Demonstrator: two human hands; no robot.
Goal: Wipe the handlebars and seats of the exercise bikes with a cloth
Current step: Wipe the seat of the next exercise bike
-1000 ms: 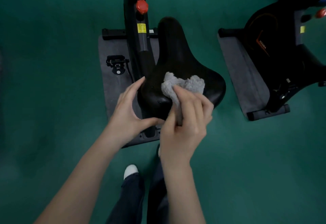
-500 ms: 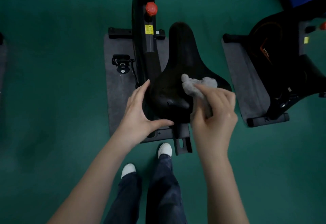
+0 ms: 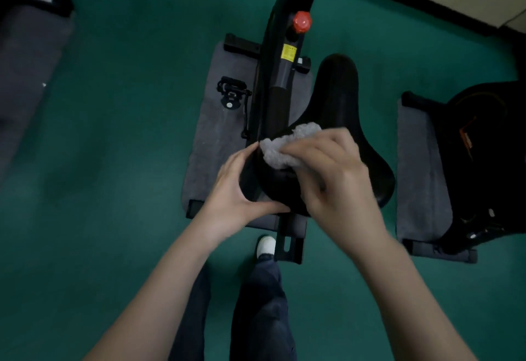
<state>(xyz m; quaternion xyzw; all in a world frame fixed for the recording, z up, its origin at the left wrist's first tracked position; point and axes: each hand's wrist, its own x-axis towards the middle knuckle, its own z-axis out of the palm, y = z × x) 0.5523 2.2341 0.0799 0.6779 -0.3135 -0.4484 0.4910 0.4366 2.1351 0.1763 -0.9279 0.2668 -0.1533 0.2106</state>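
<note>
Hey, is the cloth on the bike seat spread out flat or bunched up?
Bunched up. The cloth is a crumpled grey wad, which the right hand holds against the seat with curled fingers.

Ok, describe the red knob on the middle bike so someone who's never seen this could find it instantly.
Find the black bike frame on the grey mat in the middle of the green floor. Just beyond the seat, where the right hand presses a cloth, the knob sticks out of the frame, right above a yellow sticker. It is the only bright red part there.
</note>
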